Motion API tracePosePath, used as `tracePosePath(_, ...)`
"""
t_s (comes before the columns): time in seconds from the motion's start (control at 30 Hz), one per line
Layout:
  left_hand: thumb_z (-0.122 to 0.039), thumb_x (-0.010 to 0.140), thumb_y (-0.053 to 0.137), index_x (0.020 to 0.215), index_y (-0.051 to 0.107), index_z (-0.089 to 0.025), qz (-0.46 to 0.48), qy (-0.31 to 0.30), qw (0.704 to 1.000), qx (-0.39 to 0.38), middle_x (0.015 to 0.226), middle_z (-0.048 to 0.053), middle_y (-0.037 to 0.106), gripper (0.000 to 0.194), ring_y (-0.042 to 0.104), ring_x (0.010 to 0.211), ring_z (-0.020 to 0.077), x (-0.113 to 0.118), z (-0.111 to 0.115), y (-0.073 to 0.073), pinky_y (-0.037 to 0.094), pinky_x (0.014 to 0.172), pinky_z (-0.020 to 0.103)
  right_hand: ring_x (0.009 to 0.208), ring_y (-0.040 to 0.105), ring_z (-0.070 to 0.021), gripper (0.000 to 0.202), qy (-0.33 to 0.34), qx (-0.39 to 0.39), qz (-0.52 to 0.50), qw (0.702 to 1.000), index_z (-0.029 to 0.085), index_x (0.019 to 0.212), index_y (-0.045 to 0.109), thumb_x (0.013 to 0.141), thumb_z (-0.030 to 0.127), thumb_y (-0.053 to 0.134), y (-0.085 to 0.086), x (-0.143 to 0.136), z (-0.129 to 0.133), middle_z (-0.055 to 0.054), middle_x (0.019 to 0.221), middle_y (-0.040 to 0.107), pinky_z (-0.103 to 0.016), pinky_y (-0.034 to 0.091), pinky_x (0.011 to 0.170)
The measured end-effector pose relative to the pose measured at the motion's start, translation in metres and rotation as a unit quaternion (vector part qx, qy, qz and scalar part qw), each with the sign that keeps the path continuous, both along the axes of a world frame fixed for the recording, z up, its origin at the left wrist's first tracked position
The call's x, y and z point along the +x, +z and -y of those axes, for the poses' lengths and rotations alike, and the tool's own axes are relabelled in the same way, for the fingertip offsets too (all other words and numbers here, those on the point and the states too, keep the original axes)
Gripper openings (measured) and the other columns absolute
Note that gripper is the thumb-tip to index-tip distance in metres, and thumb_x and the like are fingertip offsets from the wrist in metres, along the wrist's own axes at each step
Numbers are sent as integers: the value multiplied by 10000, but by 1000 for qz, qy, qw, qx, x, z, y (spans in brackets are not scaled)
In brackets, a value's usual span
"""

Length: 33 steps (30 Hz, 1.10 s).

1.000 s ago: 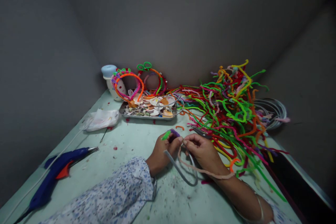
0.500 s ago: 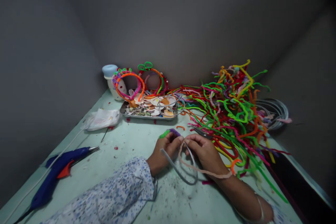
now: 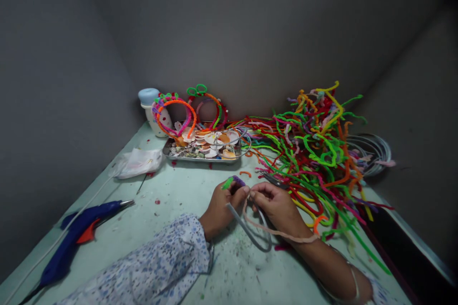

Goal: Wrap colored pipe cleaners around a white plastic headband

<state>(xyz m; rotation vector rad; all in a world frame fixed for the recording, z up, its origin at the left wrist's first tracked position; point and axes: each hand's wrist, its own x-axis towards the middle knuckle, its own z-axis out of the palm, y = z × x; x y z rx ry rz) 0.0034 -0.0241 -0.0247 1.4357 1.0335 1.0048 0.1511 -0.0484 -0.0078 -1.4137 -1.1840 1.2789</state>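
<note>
Close together over the table's middle, my left hand and my right hand are both closed, thumbs and fingertips pinching. A thin grey headband curves down below them, one end loose. From the pinch a pale peach pipe cleaner loops down and trails across my right wrist. Green and purple fuzzy pieces show above my left fingers; how they join the headband is hidden. My left hand grips the headband, while the right pinches the pipe cleaner close beside it.
A heap of coloured pipe cleaners spreads at right, with scissors at its edge. Behind my hands stands a metal tray of shells, with decorated headbands. At left are a blue glue gun, a plastic bag and a lidded bottle.
The loose end of the grey headband has shifted slightly right. My right fingertips have moved slightly at the pinch; the peach pipe cleaner still hangs over my wrist.
</note>
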Motion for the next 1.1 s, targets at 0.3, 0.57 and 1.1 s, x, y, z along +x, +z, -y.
tracePosePath(0.3,-378,811,564,697,548,-150,-25,2,1000,11,616,-21,534,255,453,557,100,0,-2,0,358,532,218,483,528,-117,180,-1,15,18,1000,173,758,601,715,346,627,1,-1,2,39,514,568,-219,396,481)
tracePosePath(0.57,-415,792,589,713,570,-138,20,-2,999,-31,600,-15,540,288,461,536,106,1,0,3,351,507,224,495,545,-119,189,-1,10,-7,1000,166,767,613,725,351,617,4,-1,2,31,530,593,-218,421,498)
tracePosePath(1.1,-413,813,560,727,573,-148,-30,4,999,24,633,-10,553,279,464,565,107,-1,-1,-2,370,540,223,419,462,-94,167,-22,5,7,1000,175,724,575,681,324,640,2,-6,3,69,465,495,-201,361,418)
